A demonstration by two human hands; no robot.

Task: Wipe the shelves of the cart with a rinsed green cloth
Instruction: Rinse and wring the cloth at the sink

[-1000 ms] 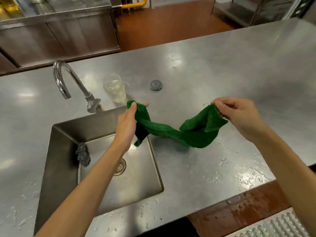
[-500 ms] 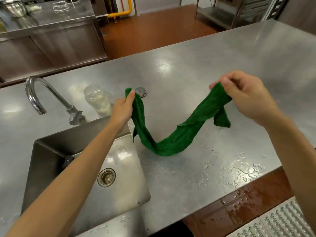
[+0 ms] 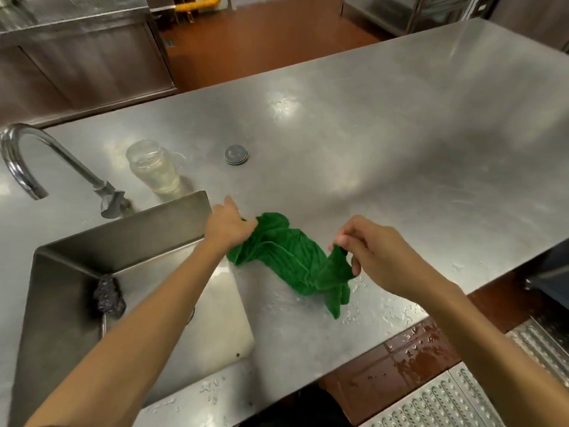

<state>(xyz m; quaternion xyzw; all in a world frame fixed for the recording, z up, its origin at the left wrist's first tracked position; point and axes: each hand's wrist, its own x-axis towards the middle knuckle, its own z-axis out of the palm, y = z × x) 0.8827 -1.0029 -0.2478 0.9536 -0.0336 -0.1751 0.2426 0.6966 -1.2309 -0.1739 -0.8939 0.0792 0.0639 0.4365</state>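
Note:
A green cloth (image 3: 289,257) lies bunched on the wet steel counter (image 3: 385,143), just right of the sink (image 3: 77,263). My left hand (image 3: 226,224) grips its left end at the sink's right rim. My right hand (image 3: 372,254) pinches the cloth's right corner a little above the counter. The cloth sags in folds between the two hands, and one loose corner trails toward the counter's front edge. No cart shows in this view.
A curved tap (image 3: 46,161) stands behind the sink. A clear jar (image 3: 154,171) and a round metal lid (image 3: 236,154) sit on the counter behind my hands. A dark scourer (image 3: 107,295) lies in the sink. Water drops dot the front edge; the floor below is wet.
Both hands have come down and closer together. The cloth, stretched in the air between them before, now lies crumpled on the counter.

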